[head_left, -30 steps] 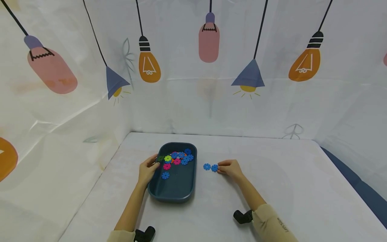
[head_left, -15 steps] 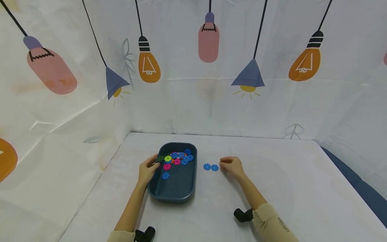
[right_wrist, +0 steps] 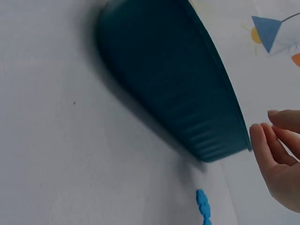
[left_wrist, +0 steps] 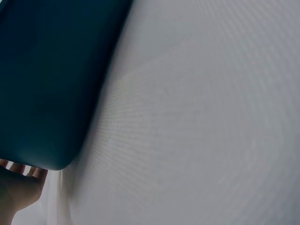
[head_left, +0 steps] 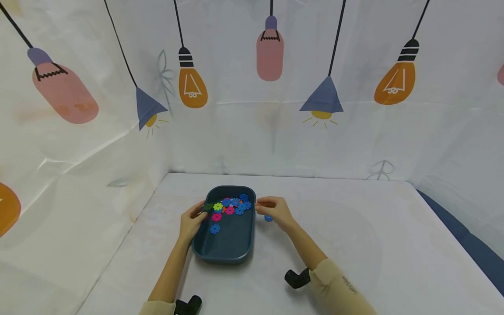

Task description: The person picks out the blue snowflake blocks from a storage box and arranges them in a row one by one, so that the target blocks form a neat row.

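Observation:
My left hand (head_left: 191,223) grips the left rim of a dark teal tray (head_left: 224,245), thumb over the edge. The left wrist view shows the fingers (left_wrist: 39,172) against the tray's outer wall (left_wrist: 47,93). Blue, pink and yellow-green notched plastic discs (head_left: 229,210) lie mostly in the tray's far half; one blue disc (head_left: 214,229) sits apart, nearer me. Beside the right rim hovers my right hand (head_left: 277,211), fingers loosely bent and nothing held between them. Under it, a blue disc (head_left: 268,218) shows on the table, partly covered; blue discs (right_wrist: 203,206) stand out low in the right wrist view.
The white-covered table (head_left: 354,236) extends to the right and in front of the tray. Behind it hangs a white sheet (head_left: 236,140) printed with lamps and bulbs. Black wrist cameras (head_left: 297,278) sit at both sleeves.
My right hand has let go of the blue disc on the table and moved left to the tray's right rim. The left hand and the tray stay in place.

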